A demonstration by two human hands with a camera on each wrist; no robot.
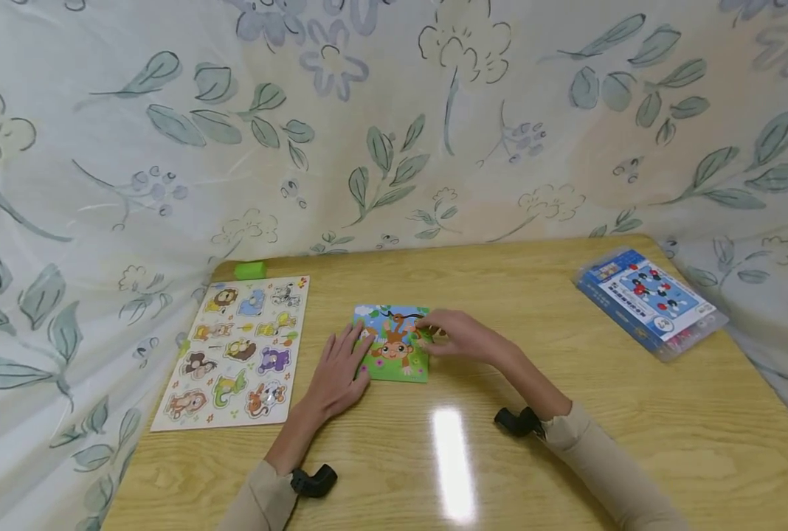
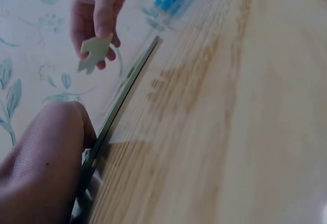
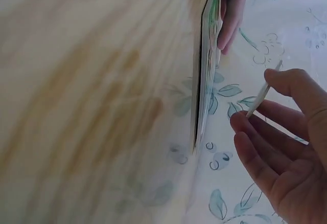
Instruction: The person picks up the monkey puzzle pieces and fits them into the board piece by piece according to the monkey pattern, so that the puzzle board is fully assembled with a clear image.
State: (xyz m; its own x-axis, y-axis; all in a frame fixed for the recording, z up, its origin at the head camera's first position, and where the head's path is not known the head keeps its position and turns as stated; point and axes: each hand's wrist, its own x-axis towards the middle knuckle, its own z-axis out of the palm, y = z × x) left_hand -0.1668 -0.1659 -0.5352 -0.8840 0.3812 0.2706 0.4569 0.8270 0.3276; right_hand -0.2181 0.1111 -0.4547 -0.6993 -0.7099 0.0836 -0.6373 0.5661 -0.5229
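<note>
A small square jigsaw puzzle (image 1: 382, 369) with a cartoon monkey lies on the wooden table. Across its left edge rests my left hand (image 1: 336, 375), fingers spread and nearly straight. My right hand (image 1: 462, 335) is over the puzzle's right side and pinches a jigsaw piece (image 2: 98, 49) between thumb and fingertips. In the left wrist view the piece shows its pale back and a notched outline, held above the puzzle. The right wrist view has the piece (image 3: 261, 97) nearly edge-on; the puzzle (image 3: 204, 75) appears as a thin board there.
To the left lies a white animal puzzle board (image 1: 198, 369) with several animal pieces, a green block (image 1: 250, 271) behind it. A blue-and-white boxed set (image 1: 659, 299) lies at the right. Flowered cloth (image 1: 394, 110) hangs along the table's back edge.
</note>
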